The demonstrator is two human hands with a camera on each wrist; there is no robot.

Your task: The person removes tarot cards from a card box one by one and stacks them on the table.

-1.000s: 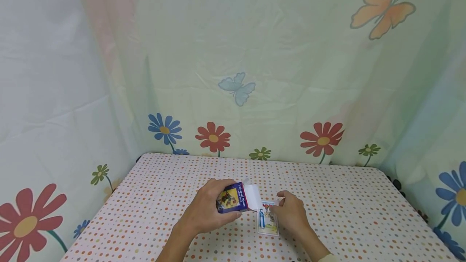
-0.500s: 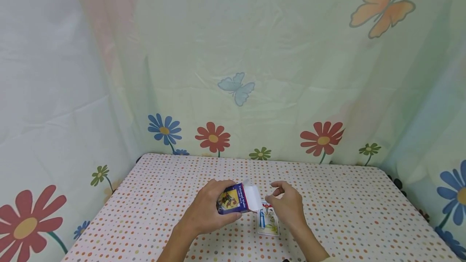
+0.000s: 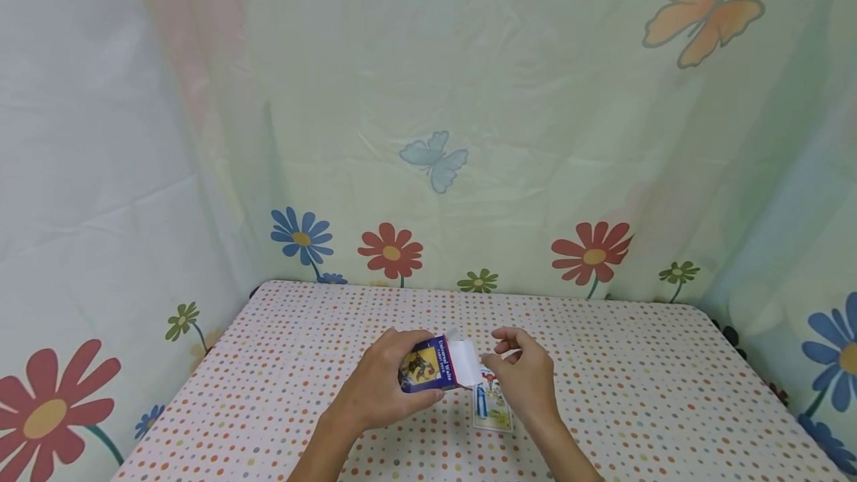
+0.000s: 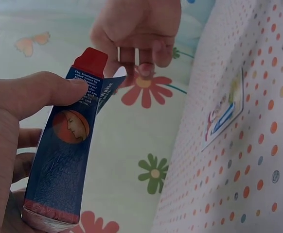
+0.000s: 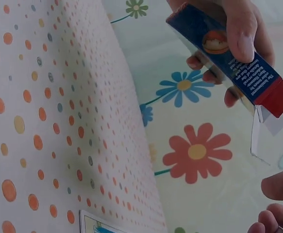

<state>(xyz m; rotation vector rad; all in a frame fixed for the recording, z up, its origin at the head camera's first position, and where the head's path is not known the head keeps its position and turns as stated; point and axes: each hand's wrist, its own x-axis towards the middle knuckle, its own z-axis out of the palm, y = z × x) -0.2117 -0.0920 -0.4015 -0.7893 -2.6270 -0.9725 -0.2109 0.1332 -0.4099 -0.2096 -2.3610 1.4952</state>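
Observation:
In the head view my left hand (image 3: 376,385) grips a dark blue tarot deck box (image 3: 423,367) between thumb and fingers, above the table. The box lies tilted on its side, its end with the unfolded white flap (image 3: 466,363) pointing right. The left wrist view shows its narrow side, with a red end tab (image 4: 91,61) sticking out. Just right of the flap hovers my right hand (image 3: 529,378), fingers loosely bent, nothing visible between them. Face up below it lies a tarot card (image 3: 492,409), its upper right partly hidden by that hand. The box's inside cannot be seen.
A white cloth with coloured dots covers the table (image 3: 321,333). Behind and beside it hang curtains (image 3: 535,132) printed with flowers and butterflies. The table's back edge meets the rear curtain.
My right hand has lifted from the card and moved left and up towards the box's flap. The left hand and the box stay nearly still; the card lies where it was.

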